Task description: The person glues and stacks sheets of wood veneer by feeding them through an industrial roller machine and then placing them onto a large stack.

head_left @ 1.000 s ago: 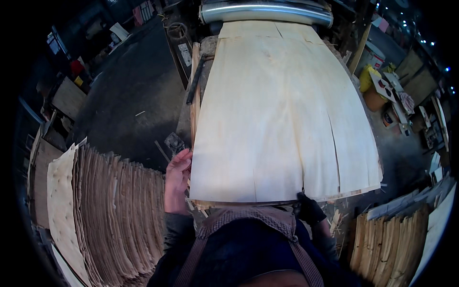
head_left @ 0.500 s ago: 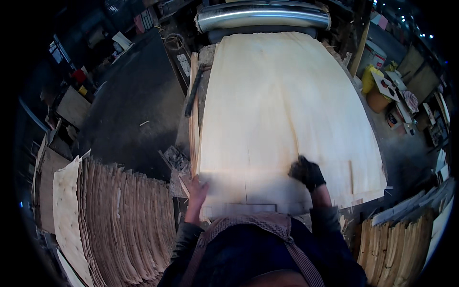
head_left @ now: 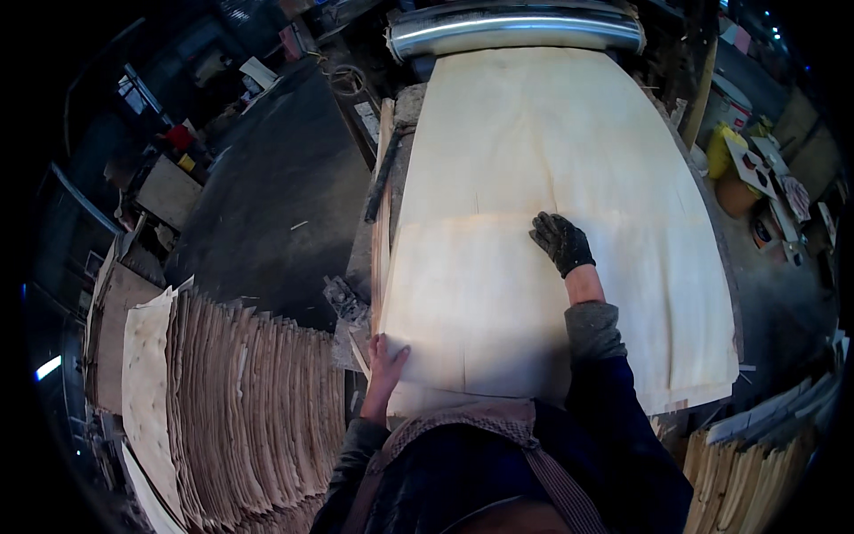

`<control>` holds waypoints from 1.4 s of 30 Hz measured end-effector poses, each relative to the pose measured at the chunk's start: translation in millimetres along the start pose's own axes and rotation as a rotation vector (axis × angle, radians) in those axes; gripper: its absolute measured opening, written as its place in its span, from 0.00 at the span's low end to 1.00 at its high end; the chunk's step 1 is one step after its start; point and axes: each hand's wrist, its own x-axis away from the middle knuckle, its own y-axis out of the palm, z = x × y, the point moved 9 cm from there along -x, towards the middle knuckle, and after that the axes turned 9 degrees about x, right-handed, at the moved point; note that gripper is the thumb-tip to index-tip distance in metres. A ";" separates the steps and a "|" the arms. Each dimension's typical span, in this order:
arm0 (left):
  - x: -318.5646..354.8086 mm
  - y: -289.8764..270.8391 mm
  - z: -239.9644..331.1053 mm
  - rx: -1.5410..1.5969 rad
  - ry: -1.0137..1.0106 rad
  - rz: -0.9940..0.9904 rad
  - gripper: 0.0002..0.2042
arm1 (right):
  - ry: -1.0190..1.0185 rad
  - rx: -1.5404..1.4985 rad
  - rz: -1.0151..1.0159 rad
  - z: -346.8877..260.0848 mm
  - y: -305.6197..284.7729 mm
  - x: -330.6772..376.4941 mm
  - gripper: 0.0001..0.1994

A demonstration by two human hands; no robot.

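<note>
Two hands, fingers extended, gripping nothing: left hand at the left edge of wood sheet, gloved right hand inboard. One roller lies beyond; floor extends leftward.

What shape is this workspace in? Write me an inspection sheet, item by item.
Surface: mostly covered by pale wood sheets.
Job's things: sheets layered, reaching toward a metal roller.
Clutter: dark bar and wood strip along the sheets' left side.
Hands: left hand, bare, at the sheets' left edge; right hand, dark-gloved, resting on top.
Cables: nothing seen.
Surroundings: brown stack at left, wood stack at lower right.
</note>
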 end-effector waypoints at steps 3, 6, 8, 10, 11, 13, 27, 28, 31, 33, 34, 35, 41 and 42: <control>-1.5 -1.7 -5.7 0.094 -0.104 -0.043 0.35 | 0.099 0.043 -0.062 19.8 10.7 25.6 0.18; -1.6 -5.5 -8.7 0.485 -0.230 -0.100 0.31 | 0.204 0.125 -0.037 54.6 7.8 91.3 0.17; 2.4 -4.6 -8.6 0.910 -0.376 -0.158 0.28 | 0.246 0.192 -0.089 70.5 11.8 142.7 0.20; -1.5 -11.8 2.6 0.953 -0.368 -0.236 0.24 | 0.290 0.311 -0.113 84.3 14.4 190.4 0.24; -5.0 -14.6 10.9 0.993 -0.348 -0.277 0.23 | 0.383 0.204 -0.151 90.2 15.7 216.6 0.26; -9.4 -22.2 23.8 1.069 -0.347 -0.306 0.20 | 0.443 0.179 -0.155 97.4 9.8 258.8 0.26; -23.9 -51.4 22.0 0.804 -0.216 -0.105 0.20 | 0.118 0.649 0.314 56.2 -36.0 299.3 0.17; -27.5 -42.1 13.5 0.595 -0.157 -0.112 0.23 | 0.170 0.730 0.349 52.3 -36.8 287.9 0.17; -20.9 -20.5 1.5 0.083 0.064 -0.118 0.30 | 0.199 0.500 0.362 43.5 -39.8 241.1 0.17; -1.7 -2.2 1.5 -0.200 0.129 -0.060 0.33 | 0.126 0.358 0.300 34.6 -36.1 194.7 0.16; 2.3 1.6 0.4 -0.212 0.125 -0.054 0.33 | 0.097 0.304 0.286 29.0 -35.9 172.9 0.16; 5.8 3.6 0.4 -0.225 0.119 -0.047 0.33 | 0.098 0.297 0.284 24.6 -36.7 151.5 0.14; 12.5 0.4 15.1 -0.184 0.204 -0.039 0.31 | 0.116 0.158 0.273 14.9 -37.1 73.5 0.09; 12.7 2.7 11.5 -0.201 0.157 -0.059 0.30 | 0.109 0.140 0.263 13.3 -34.4 62.3 0.08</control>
